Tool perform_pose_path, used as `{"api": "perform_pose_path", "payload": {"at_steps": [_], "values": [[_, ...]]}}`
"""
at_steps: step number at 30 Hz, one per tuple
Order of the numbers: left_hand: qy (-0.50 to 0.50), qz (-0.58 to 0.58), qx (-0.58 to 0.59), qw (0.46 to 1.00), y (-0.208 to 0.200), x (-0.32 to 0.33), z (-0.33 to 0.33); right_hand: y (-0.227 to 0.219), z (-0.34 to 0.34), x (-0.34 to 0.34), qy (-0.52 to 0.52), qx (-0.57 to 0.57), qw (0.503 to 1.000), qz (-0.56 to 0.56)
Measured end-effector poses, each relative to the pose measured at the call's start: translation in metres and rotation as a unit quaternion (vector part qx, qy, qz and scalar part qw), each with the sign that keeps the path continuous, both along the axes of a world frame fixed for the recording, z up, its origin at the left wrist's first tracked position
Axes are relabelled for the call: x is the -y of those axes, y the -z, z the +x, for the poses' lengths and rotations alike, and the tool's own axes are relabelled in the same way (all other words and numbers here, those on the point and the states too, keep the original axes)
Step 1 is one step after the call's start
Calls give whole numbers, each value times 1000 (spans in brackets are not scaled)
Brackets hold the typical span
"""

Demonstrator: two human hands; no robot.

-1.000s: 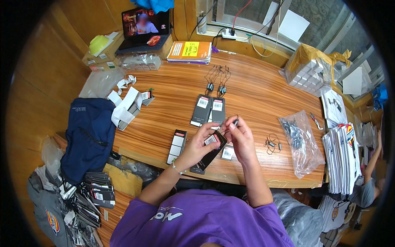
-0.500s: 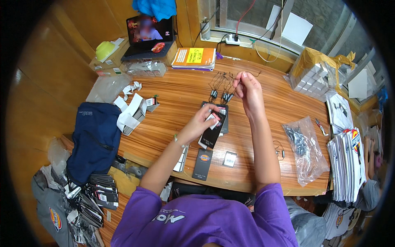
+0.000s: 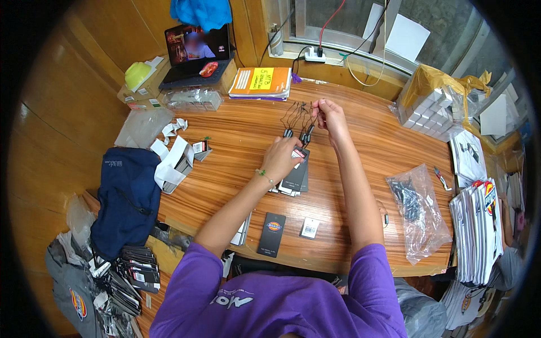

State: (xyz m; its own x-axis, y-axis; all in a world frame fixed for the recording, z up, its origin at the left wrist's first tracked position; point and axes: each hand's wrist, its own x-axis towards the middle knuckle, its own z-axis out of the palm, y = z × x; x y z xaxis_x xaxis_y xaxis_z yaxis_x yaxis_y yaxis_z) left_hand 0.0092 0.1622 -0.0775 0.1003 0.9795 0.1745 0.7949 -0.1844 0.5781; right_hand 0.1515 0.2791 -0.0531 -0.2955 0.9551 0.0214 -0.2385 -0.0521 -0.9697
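Note:
My left hand [image 3: 279,160] is over a small pile of dark hang tags [image 3: 296,177] in the middle of the table, its fingers closed on the upper tag. A pink-and-white sticker shows beside the thumb. Farther back and to the right, my right hand [image 3: 331,119] pinches a thin black tag string [image 3: 311,117]. Several looped black strings with small dark seals [image 3: 288,133] fan out beyond the pile. Closer to me lie a single dark hang tag [image 3: 271,234] and a small white barcode tag [image 3: 310,227]. White-edged tags [image 3: 241,232] lie partly under my left forearm.
A clear bag of black strings [image 3: 414,208] and small snips [image 3: 442,179] are at the right. Left lie a white-wrapped tag bundle [image 3: 176,163] and a blue bag [image 3: 128,197]. A laptop [image 3: 197,53], orange notebooks [image 3: 262,83] and a pack of white boxes [image 3: 431,110] stand behind.
My left hand has moved away from me and lowered the dark hang tag onto the pile near the strings. My right hand, still pinching a string, has shifted slightly left.

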Motion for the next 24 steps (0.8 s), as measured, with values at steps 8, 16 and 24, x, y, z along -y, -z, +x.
{"api": "perform_pose_path", "payload": {"at_steps": [8, 16, 24], "values": [[-24, 19, -52, 998, -16, 28, -15, 33, -8, -23, -34, 85, 994, -57], [-67, 37, 19, 997, -39, 109, -52, 53, -16, -55, -7, 47, 988, -150], [74, -16, -134, 988, -39, 161, -52, 38, 21, -4, 123, 187, 970, 98]]}}
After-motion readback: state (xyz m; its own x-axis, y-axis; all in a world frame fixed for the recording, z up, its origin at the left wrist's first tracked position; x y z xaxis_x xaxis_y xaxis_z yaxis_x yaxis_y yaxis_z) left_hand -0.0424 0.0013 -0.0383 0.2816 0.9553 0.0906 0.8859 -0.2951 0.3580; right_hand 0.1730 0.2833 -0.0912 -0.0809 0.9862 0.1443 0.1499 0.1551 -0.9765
